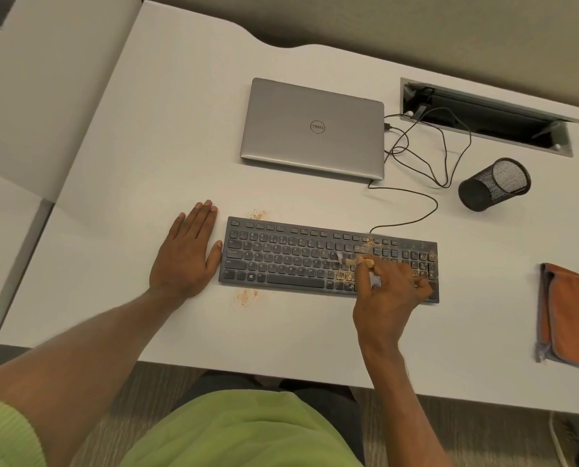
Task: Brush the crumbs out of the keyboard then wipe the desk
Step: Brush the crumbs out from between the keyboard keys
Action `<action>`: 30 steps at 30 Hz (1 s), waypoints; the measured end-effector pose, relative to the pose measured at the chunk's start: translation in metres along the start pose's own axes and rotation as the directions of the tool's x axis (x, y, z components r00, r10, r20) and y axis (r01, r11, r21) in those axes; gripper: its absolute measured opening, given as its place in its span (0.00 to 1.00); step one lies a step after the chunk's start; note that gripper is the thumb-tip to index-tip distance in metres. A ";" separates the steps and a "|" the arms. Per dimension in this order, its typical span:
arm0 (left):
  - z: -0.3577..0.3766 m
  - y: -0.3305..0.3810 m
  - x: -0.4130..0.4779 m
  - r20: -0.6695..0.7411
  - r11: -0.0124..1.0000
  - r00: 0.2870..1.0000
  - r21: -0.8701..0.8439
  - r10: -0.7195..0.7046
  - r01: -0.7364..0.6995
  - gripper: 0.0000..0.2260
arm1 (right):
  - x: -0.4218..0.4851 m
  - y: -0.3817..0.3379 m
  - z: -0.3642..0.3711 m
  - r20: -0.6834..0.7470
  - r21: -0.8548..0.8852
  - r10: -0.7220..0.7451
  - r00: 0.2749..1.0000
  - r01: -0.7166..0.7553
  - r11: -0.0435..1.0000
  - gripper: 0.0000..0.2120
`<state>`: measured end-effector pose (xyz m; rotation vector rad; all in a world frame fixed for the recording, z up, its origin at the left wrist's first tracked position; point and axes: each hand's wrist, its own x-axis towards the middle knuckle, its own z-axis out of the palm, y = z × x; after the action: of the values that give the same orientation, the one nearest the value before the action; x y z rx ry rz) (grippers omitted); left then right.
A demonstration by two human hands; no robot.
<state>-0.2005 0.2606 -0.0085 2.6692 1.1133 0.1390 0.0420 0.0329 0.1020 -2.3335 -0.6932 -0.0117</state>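
Keyboard (291, 261) on desk (180, 146), crumbs (345, 275) thick toward its 3 o'clock end, right hand (389, 298) gripping brush (352, 261) there, left hand (185, 254) flat, released, at 9 o'clock: risks pushing crumbs under keys or flicking them off desk.

Open desk (139, 136) surface runs along the whole left side, from the near edge to the far edge. The left hand (187, 251) lies flat just beside the keyboard (281, 254), closing off its left end. A bare strip separates the keyboard from the closed laptop (311, 129) behind it. On the right the keyboard cable (422, 197) crosses this strip and tangles with further leads toward the open cable hatch (483, 116). A mesh pen cup (493, 185) sits near those loops. The right hand (389, 294), gripping a brush (360, 262), covers the keyboard's right section. The front strip is free up to the folded cloth (571, 315) at the right edge.
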 end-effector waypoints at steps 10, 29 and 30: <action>-0.001 0.002 0.001 0.003 1.000 1.000 -0.004 -0.011 0.011 0.31 | 0.003 -0.006 0.001 -0.010 0.031 0.027 1.000 -0.026 0.999 0.05; -0.002 0.002 0.000 0.007 1.000 1.000 -0.013 -0.009 0.009 0.31 | -0.002 -0.008 -0.012 0.058 -0.011 -0.005 0.998 0.005 1.000 0.04; -0.002 0.002 0.000 0.007 1.000 1.000 -0.014 -0.010 0.010 0.31 | -0.001 -0.010 -0.012 0.061 0.013 -0.024 0.998 0.023 1.000 0.04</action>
<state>-0.1993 0.2600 -0.0063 2.6498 1.1190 0.1344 0.0385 0.0310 0.1173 -2.3219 -0.7492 0.0540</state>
